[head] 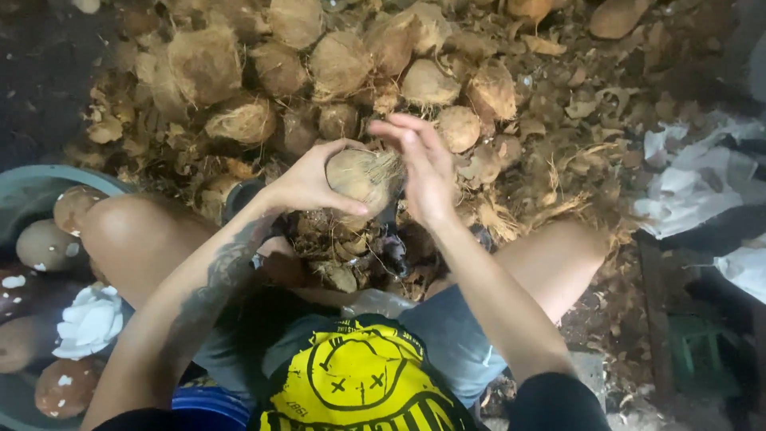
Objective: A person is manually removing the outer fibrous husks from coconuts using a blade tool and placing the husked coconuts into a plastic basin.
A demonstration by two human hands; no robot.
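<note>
Fingers (pixel 315 164) of the left hand (pixel 307 185) are curling around a husked coconut (pixel 359 175), gripping its round, tan, fibrous shell from the left and underneath. Fingers (pixel 407 132) of the right hand (pixel 423 172) are lying nearly straight and close together, the palm pressing flat against the coconut's right side, where a tuft of coarse fibre is sticking out. The coconut is sitting between both hands, raised above the person's lap and between the bare knees.

Item: pile of husked coconuts (pixel 339 64), rounded, pale brown, hairy with loose strands, heaping on the ground just beyond the hands.
Item: husk scraps (pixel 550 168), dry, curled, brown and stringy, spreading across the ground around the pile and reaching the right knee.
Item: darker husk debris (pixel 339 255), clumped, lying under the hands between the legs.
Item: basin (pixel 36 179), round, grey-green, smooth-rimmed, standing at the left beside the left knee.
Item: peeled coconuts (pixel 44 243), smooth, brown, flecked with white, resting in the basin.
Item: white coconut flesh pieces (pixel 88 323), jagged and matte, lying among them.
Item: white crumpled sheeting (pixel 690 187), thin and wrinkled, lying at the right, well apart from the hands.
Item: shirt (pixel 359 379), dark with a yellow round-face print, worn with grey shorts (pixel 447 331).
Item: left forearm (pixel 215 279), showing dark tattoo patterning.
</note>
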